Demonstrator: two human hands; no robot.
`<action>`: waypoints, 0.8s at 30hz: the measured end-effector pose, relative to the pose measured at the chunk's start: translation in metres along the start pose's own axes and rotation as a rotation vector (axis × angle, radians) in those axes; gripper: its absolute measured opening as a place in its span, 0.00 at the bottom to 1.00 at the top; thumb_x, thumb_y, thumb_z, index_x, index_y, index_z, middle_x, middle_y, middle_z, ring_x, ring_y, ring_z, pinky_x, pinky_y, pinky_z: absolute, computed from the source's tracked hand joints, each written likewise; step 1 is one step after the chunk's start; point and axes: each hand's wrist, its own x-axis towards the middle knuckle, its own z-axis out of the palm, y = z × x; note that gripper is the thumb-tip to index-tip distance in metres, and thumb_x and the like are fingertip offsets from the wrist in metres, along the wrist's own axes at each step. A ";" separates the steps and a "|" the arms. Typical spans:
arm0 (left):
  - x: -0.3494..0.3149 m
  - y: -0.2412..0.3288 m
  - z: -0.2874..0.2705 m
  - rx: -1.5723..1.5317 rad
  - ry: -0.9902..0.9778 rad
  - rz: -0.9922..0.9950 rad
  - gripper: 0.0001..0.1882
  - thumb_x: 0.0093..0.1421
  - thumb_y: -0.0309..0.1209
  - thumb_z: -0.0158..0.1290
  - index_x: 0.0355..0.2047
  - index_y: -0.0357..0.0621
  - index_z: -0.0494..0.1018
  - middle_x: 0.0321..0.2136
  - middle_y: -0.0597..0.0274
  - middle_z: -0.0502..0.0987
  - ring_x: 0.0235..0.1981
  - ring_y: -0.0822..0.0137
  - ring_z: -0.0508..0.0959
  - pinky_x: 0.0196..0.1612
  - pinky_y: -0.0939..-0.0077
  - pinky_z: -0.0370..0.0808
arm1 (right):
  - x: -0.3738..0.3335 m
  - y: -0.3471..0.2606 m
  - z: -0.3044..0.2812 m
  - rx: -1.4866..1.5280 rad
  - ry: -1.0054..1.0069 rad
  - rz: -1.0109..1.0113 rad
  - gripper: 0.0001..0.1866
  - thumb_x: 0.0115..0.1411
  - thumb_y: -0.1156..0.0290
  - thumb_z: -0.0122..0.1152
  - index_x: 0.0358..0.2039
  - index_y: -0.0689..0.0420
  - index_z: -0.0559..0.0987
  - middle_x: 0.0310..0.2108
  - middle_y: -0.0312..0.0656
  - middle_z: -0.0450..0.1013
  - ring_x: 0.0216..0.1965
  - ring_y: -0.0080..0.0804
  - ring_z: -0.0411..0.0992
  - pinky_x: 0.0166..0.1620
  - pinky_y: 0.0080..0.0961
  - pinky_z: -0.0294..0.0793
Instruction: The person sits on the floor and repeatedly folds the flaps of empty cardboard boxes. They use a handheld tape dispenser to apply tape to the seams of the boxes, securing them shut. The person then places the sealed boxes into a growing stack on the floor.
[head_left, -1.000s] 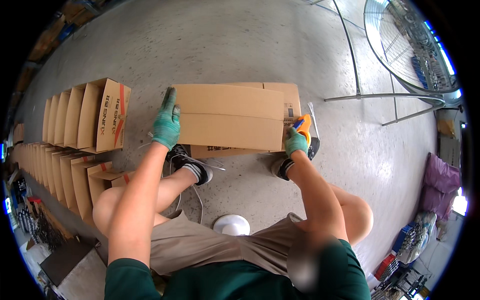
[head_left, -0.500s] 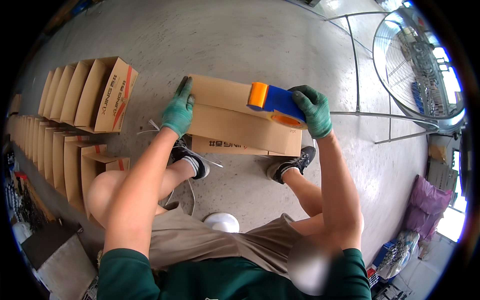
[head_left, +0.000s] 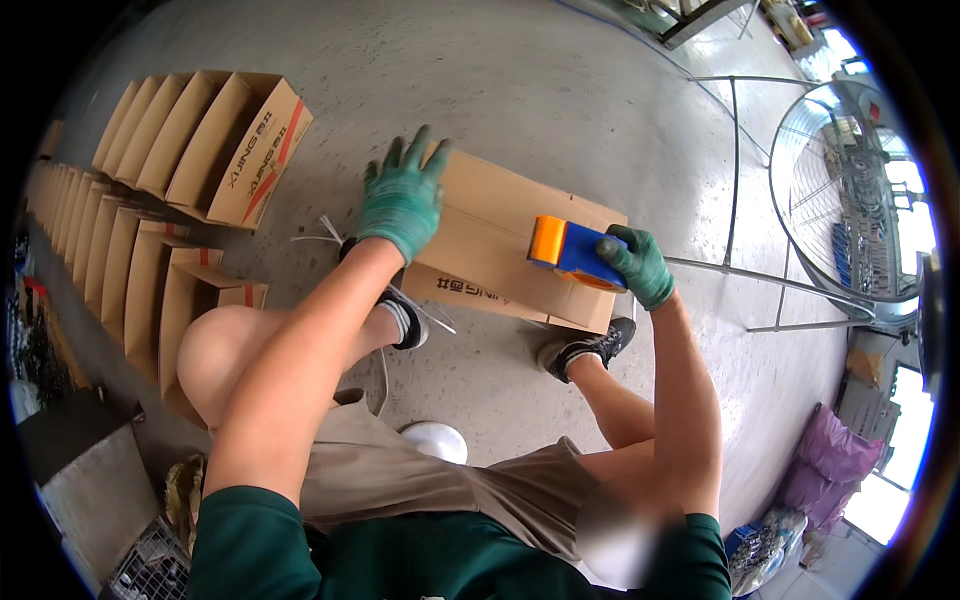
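Held the left hand [head_left: 403, 205] open in a green glove, palm down and fingers spread and blurred, over the left end of a brown carton [head_left: 490, 250]. Could not tell touching from hovering there. Kept the right hand [head_left: 640, 268], gloved in the same green, closed around the right end of a blue and orange tape dispenser [head_left: 590, 250], with the thumb on top and the orange end pointing left. Had the dispenser over the right part of the carton; could not tell contact from a small gap.

Had the carton lying on the grey floor [head_left: 560, 110], between the two hands and just beyond the feet, slanting from far left to near right, with a lengthwise seam along the upper face and dark print on the near side. Set the right shoe [head_left: 590, 350] just beside the near right corner, and the left shoe [head_left: 412, 332] near the left end, close to loose white strips [head_left: 335, 230].

Saw, at the left, a far row of open cartons [head_left: 175, 140] and a longer near row [head_left: 140, 280]. Saw, at the right, a large round caged fan [head_left: 850, 200] on a tubular metal stand [head_left: 733, 170], and nearer, a purple sack [head_left: 830, 465].
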 end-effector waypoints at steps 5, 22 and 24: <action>-0.022 0.058 0.017 -0.895 -0.220 -0.589 0.20 0.70 0.50 0.47 0.47 0.45 0.71 0.34 0.55 0.80 0.33 0.60 0.82 0.32 0.66 0.79 | -0.002 0.007 -0.001 0.018 0.007 -0.010 0.25 0.60 0.46 0.66 0.24 0.57 0.77 0.22 0.27 0.65 0.27 0.15 0.61 0.30 0.20 0.64; -0.041 0.094 0.066 -0.833 0.181 -0.465 0.14 0.71 0.39 0.47 0.37 0.40 0.72 0.29 0.53 0.77 0.30 0.54 0.78 0.34 0.60 0.74 | 0.007 -0.010 -0.002 -0.050 -0.139 -0.020 0.24 0.56 0.47 0.72 0.29 0.58 0.79 0.23 0.26 0.67 0.28 0.14 0.63 0.30 0.20 0.66; -0.028 0.063 0.043 -0.552 0.285 -0.487 0.14 0.71 0.38 0.46 0.37 0.38 0.71 0.32 0.45 0.78 0.34 0.45 0.78 0.37 0.54 0.74 | 0.007 -0.017 -0.005 -0.056 -0.154 0.035 0.23 0.56 0.49 0.73 0.32 0.59 0.80 0.24 0.27 0.69 0.29 0.14 0.65 0.31 0.20 0.68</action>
